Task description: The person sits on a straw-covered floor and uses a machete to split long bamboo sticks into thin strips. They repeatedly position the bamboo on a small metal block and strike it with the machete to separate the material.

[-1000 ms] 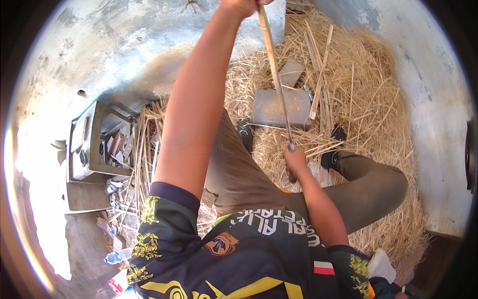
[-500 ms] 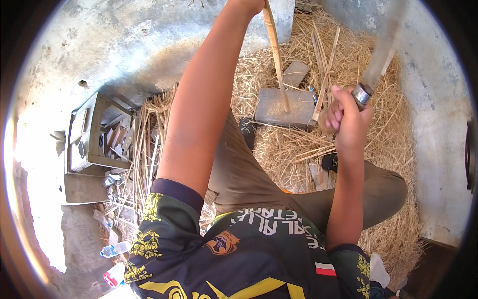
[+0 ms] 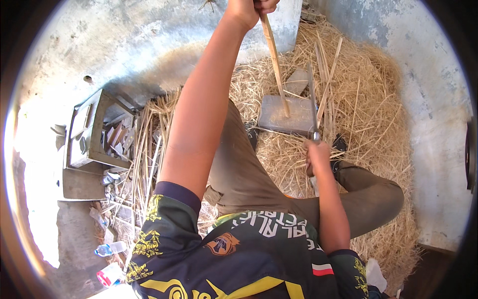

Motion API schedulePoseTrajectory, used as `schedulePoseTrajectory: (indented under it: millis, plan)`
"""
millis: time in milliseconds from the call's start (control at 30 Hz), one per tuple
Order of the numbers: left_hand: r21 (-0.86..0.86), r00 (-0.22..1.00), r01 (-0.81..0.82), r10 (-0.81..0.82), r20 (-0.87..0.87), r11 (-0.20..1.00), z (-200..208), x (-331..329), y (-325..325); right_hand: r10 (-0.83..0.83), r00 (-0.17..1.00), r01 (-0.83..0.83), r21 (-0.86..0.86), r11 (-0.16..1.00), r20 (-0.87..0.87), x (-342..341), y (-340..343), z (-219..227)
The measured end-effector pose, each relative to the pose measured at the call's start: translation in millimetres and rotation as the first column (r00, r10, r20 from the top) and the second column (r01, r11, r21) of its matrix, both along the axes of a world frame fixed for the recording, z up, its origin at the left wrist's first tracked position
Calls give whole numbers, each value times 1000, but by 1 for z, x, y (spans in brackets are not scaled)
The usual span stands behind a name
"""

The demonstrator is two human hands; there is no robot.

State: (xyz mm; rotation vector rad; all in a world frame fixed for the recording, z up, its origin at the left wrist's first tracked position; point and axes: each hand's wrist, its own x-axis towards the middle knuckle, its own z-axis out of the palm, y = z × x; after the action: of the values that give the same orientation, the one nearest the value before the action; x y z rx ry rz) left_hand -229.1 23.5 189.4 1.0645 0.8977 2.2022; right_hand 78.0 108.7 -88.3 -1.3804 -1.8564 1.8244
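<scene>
At the top edge my left hand [image 3: 252, 10] is closed around the upper part of a bamboo stick [image 3: 272, 47], partly cut off by the picture's edge. The stick slants down, and its lower end meets the top of a wooden block [image 3: 272, 115]. My right hand [image 3: 318, 153] grips the handle of a machete [image 3: 312, 97], just beyond my bent knee. Its long blade points away from me, thin and edge-on, along the right side of the block. A small gap separates the blade from the stick.
Straw-like shavings [image 3: 378, 94] cover the floor around the block, with several split strips [image 3: 328, 74] at its far right. A flat stone-like piece [image 3: 297, 81] lies behind it. To the left are a wooden box frame [image 3: 99, 134] with scraps and a plastic bottle [image 3: 110, 248].
My right hand has come down and leftward with the machete; its blade, raised and blurred before, is now low beside the block. My left hand still holds the stick on the block.
</scene>
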Motion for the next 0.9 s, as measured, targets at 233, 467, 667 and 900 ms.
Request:
schedulePoseTrajectory:
  millis: [233,467,667,900]
  plan:
    - [36,983,-179,177,41,983,-5,10,11,-101,682,173,26,985,-724,-21,9,146]
    - [-1,991,-117,117,59,993,1,12,22,231,907,-314,202,928,353,6,-25,-83]
    - [-4,998,-62,63,19,998,6,6,18,114,958,-286,-832,475,-264,6,0,15]
    - [-5,998,-65,65,3,998,2,10,25,-22,782,2,-33,999,-622,8,3,170]
